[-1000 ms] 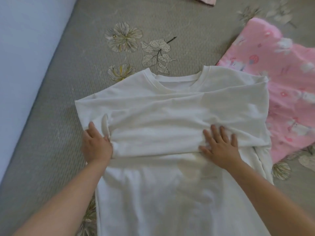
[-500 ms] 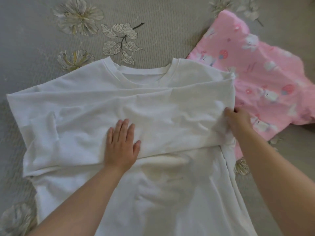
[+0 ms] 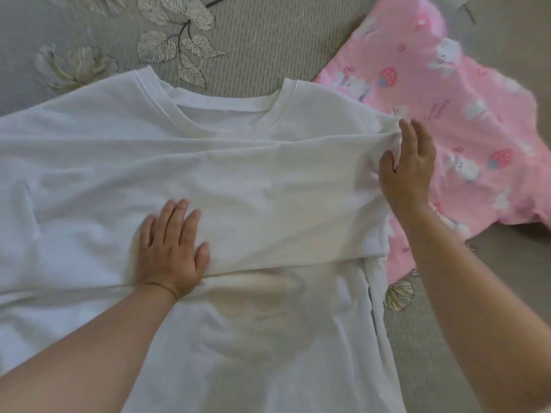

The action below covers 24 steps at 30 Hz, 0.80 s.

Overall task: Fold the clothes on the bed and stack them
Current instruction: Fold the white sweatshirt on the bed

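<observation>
I see the white shirt (image 3: 238, 180) spread flat on the bed (image 3: 268, 40), with its neck hole away from me. The sleeves are folded across the chest, so a wide band of cloth lies over the middle of the shirt. My left hand (image 3: 171, 248) lies flat on the lower edge of this band, palm down, with the fingers (image 3: 176, 216) straight and close together; it presses the cloth and grips nothing. My right hand (image 3: 410, 171) is at the right edge of the shirt, at the fold near the shoulder. Its fingers are straight and a little apart, pointing away from me, and the thumb touches the cloth edge. I cannot tell if the thumb pinches the fabric or only rests on it. A pink garment (image 3: 447, 114) with small animal prints lies on the bed to the right, and the shirt's right edge partly covers it. The bed cover is grey with a print of flowers and leaves.
</observation>
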Motion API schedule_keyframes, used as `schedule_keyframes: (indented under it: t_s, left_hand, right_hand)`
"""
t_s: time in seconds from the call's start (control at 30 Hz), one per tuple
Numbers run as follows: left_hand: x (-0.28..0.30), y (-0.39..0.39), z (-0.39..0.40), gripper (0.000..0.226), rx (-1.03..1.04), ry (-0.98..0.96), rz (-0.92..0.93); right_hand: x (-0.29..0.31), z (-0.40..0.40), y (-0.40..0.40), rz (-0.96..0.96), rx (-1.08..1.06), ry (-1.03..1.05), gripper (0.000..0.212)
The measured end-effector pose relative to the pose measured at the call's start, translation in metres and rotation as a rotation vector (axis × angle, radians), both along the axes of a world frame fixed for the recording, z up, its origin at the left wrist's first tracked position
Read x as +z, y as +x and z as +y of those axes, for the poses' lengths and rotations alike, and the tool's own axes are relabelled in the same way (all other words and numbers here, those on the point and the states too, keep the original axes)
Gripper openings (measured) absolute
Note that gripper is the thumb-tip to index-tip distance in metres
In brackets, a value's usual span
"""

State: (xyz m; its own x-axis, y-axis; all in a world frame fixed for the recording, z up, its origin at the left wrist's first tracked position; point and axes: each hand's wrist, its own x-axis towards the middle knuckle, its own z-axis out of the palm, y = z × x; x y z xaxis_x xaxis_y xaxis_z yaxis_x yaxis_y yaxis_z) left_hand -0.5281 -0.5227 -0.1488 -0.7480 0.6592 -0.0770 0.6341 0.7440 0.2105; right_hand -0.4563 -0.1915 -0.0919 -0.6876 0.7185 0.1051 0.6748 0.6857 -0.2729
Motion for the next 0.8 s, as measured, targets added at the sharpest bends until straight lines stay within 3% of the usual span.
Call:
schedule_keyframes:
  t_s: [0.1,0.23,0.37,0.5,0.67,0.8]
  left_hand:
    - [0.001,0.000,0.001,0.054,0.009,-0.012,0.009]
    - [-0.002,-0.002,0.001,0.049,0.004,0.044,0.069]
    - [-0.007,-0.002,-0.001,0.048,0.002,0.067,0.121]
    - [-0.011,-0.003,-0.002,0.048,-0.010,0.059,0.133]
    - [-0.011,-0.002,-0.002,0.048,-0.016,0.067,0.134]
    - [-0.004,-0.002,0.000,0.050,-0.016,-0.002,0.074]
  right_hand:
    - [0.010,0.023,-0.018,-0.086,0.196,0.021,0.029]
    - [0.012,0.039,-0.049,-0.257,0.154,0.100,0.045]
    - [-0.007,0.050,-0.069,-0.406,0.246,0.238,0.027]
    - [-0.024,0.054,-0.066,-0.452,0.184,0.270,0.025]
    - [-0.023,0.036,-0.055,-0.350,0.051,0.197,0.036]
    - [-0.019,-0.037,-0.019,-0.184,0.280,0.116,0.037]
